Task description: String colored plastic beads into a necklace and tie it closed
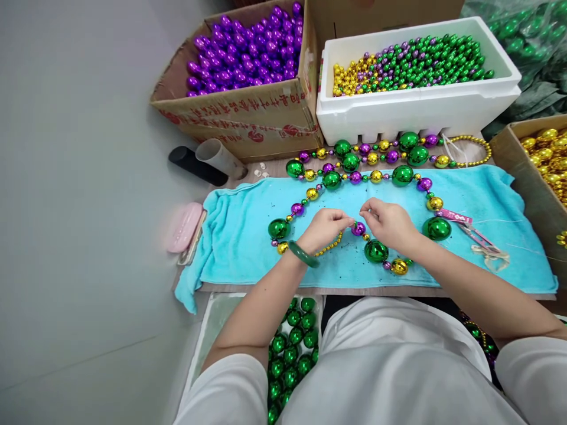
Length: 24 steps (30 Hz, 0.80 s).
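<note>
Purple and shiny, one bead [359, 229] of the strand [376, 251] lay just right of the left hand [325, 229], which, on my remote view, pinched the strand. The right hand [386, 224] hung near, fingertips [367, 208] drawn close, on what I couldn't tell. Beneath both spread a turquoise towel [239, 230]; beyond them stood a white foam box [416, 111].

The bead strand [376, 251] has a mirror-like gloss, its balls smooth and metallic-looking. Beneath it lies a towel [248, 212] of soft, matt, napped cloth. At far left, the box [239, 121] is dull brown cardboard, while the purple beads [252, 56] inside shine brightly. The white tub [420, 112] looks like matt foam. At far right, a plastic bag [527, 29] is thin, clear and crinkled. The bangle [303, 254] appears smooth and polished.
</note>
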### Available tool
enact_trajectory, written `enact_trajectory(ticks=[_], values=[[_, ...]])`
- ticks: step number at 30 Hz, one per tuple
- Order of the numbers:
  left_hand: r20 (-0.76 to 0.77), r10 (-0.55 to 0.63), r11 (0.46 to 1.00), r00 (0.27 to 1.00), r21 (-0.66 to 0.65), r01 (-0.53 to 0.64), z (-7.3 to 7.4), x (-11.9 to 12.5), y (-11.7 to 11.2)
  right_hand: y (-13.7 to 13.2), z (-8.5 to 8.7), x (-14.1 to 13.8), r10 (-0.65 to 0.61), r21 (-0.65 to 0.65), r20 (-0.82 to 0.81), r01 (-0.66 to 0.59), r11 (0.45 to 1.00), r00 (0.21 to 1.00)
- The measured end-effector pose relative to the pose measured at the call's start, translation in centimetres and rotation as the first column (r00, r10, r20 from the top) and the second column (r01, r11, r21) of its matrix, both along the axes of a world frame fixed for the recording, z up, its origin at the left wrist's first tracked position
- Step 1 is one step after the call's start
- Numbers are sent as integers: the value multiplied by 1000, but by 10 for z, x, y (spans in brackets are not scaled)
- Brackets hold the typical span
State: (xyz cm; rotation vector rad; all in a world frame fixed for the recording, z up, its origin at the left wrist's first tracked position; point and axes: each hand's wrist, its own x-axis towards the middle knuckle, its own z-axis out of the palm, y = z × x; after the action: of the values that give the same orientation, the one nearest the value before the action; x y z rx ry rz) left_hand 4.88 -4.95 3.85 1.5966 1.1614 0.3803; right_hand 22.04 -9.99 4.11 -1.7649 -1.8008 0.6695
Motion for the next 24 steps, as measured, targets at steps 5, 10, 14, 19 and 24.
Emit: enact_trajectory(ticks=[5,10,14,19,24], values=[[328,256,867,909,-494,-65,-3,1,2,-25,-3,-17,78,126,209,-106,986,975],[395,231,884,889,-466,-23,1,0,-4,-38,-7,-20,228,118,131,-243,963,965],[303,-31,999,952,21,26,12,-4,-5,-12,2,-1,41,136,-313,2,991,949],[77,-261,778,962,607,162,8,-6,-4,34,-3,10,-26,-247,-867,-385,889,497],[-60,-176,616,982,772,158,-17,-6,-4,47,-14,11,-34,-316,-899,-591,742,437]])
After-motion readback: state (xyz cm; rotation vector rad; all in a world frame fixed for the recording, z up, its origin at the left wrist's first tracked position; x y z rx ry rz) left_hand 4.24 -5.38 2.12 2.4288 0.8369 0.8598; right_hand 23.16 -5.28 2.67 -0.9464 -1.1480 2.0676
